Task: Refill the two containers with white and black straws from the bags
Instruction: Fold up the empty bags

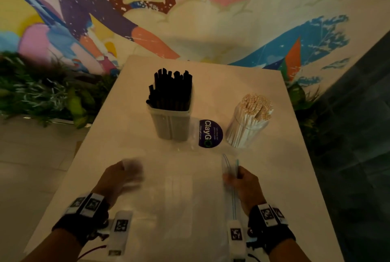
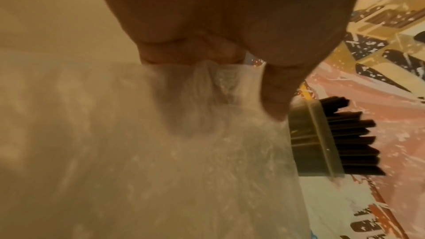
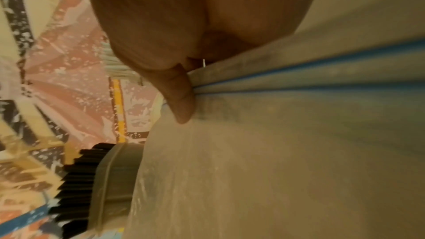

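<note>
A clear square container [image 1: 172, 123] full of black straws [image 1: 172, 88] stands mid-table; it also shows in the wrist views as the container [image 2: 310, 144] and the container [image 3: 115, 175]. To its right a round clear container [image 1: 245, 133] holds white straws [image 1: 256, 103]. A clear plastic zip bag [image 1: 181, 190] lies stretched over the near table. My left hand [image 1: 118, 174] pinches the bag's left edge, the bag [image 2: 207, 134] bunching under the fingers. My right hand [image 1: 240, 177] pinches the bag's blue-striped zip edge [image 3: 299, 77].
The white table [image 1: 263, 84] ends close on both sides. A purple round sticker [image 1: 210, 133] lies between the containers. Green plants [image 1: 42, 93] sit left of the table, and a painted wall stands behind it. Dark floor lies to the right.
</note>
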Available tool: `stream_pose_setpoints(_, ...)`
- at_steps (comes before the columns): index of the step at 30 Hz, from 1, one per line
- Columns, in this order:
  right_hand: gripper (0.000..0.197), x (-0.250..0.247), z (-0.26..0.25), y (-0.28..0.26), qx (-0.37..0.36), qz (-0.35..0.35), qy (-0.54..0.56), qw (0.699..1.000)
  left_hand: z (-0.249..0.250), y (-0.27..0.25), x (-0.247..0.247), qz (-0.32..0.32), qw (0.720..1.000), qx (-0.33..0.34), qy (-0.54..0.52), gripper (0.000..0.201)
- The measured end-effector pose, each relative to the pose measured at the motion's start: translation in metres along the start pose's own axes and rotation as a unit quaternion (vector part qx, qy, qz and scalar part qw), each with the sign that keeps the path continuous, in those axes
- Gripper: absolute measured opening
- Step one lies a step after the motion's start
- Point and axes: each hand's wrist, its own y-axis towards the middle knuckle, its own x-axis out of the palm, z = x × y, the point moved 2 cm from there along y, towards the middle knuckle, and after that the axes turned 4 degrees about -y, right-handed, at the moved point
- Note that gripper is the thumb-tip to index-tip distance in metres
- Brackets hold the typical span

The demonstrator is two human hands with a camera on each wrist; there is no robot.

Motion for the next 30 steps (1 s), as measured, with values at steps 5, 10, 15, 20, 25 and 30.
stream_pose_setpoints(5,0.008,-0.019,-0.016,-0.003,-0.023,-0.008,0.082,0.996,0.006,-0.013,0.018,0.074,0.995,0.069,-0.02,0.019)
stream_pose_setpoints(10,0.024,-0.039,-0.014,0.0,-0.027,-0.018,0.124,0.992,0.005,-0.021,0.031,0.064,0.993,0.085,-0.044,0.011)
stream_pose_setpoints(15,0.024,-0.056,-0.013,0.002,-0.041,-0.016,0.161,0.986,0.004,-0.029,0.036,0.001,0.996,0.062,-0.066,0.02)
stream_pose_setpoints(20,0.027,-0.063,-0.017,0.007,-0.039,-0.042,0.21,0.976,0.006,-0.036,0.043,-0.028,0.996,0.047,-0.07,0.02)
stream_pose_setpoints(25,0.028,-0.068,-0.022,0.009,-0.053,0.0,0.197,0.979,0.01,-0.042,0.046,-0.084,0.988,0.047,-0.117,0.026)
stream_pose_setpoints(30,0.025,-0.067,-0.019,0.01,0.025,-0.051,0.21,0.976,0.01,-0.041,0.046,-0.062,0.983,0.076,-0.157,0.023)
